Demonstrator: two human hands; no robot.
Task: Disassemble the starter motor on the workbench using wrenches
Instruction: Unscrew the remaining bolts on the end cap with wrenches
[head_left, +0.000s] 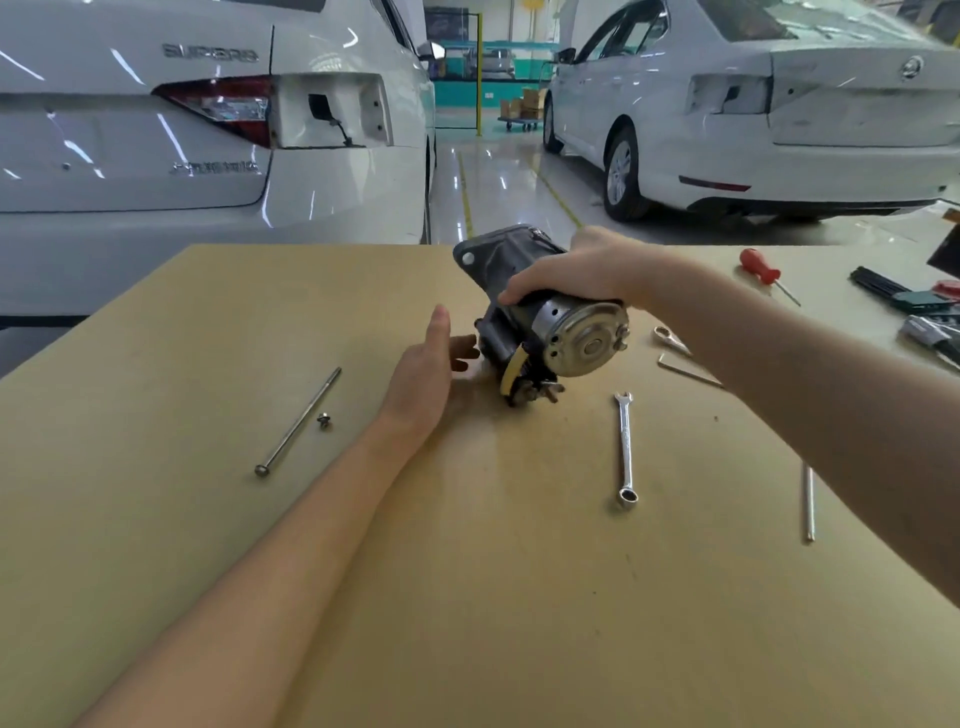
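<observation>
The right hand (566, 278) is gripping the starter motor (545, 317) from above, fingers curling over its housing and hiding much of it, the round end cap facing the camera. The left hand (426, 374) is lying flat-fingered beside it, fingertips partly hidden behind the motor. A combination wrench (626, 449) is lying on the workbench (467, 597) nearby; the right forearm is covering part of another wrench (670, 338).

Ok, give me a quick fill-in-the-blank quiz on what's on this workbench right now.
1. The right hand grips the ____.
2. The long bolt lies on the motor's ____ side.
3. The screwdriver handle is ____.
4. The left hand is ____, holding nothing.

Missing words: starter motor; left; red; open
</observation>
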